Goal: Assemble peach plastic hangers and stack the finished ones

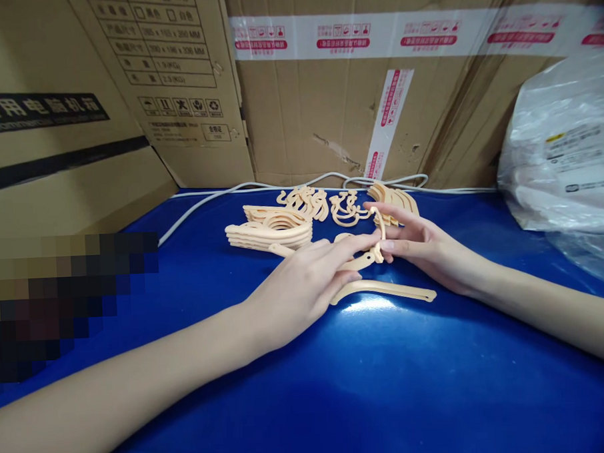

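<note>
My left hand reaches in from the left and is closed around a beige plastic hanger arm. One end of that arm, with a small hole, sticks out past my fingers; part of it is hidden under them. My right hand pinches a beige hanger hook between thumb and fingers, its curve upward. The hook's base is right beside the holed end of the arm; whether they are joined I cannot tell. Just in front of my hands, another hanger arm lies on the blue table.
Behind my hands are a stack of hanger arms, hooks in two groups, and more curved pieces. A white cable runs along cardboard boxes at the back. A clear plastic bag sits right.
</note>
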Motion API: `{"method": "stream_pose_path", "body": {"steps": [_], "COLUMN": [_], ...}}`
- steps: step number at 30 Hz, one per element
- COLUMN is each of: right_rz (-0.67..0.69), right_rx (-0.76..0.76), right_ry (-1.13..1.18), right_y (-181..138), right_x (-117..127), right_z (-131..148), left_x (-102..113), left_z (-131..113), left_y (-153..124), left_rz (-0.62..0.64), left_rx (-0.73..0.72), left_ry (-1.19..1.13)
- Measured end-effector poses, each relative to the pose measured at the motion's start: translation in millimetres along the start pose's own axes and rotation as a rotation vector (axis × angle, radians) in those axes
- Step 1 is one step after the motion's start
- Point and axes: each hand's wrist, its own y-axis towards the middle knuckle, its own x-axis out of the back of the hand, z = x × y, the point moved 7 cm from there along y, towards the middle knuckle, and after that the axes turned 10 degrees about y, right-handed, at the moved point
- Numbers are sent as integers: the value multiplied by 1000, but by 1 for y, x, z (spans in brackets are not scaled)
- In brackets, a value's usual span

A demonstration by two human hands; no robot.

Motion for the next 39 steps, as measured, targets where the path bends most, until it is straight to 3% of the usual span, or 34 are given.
{"method": "stream_pose_path", "body": {"steps": [9, 18, 27, 39], "right_rz": [75, 57, 27, 3], "right_rx": [1, 6, 24, 61], "right_ry": [-29, -15, 3, -61], "right_y": [-2, -3, -1, -1], "right_x": [1, 1, -3, -1], "right_z": [-5, -4, -2, -1], "left_x": [2, 0, 2, -2], "left_z": [0, 4, 0, 3], "left_y": [1, 1, 1, 2], "left_rz": [-26, -7, -68, 2], "left_rx": [-75, -53, -144, -77], "left_ry": [16, 67, 190, 254]}}
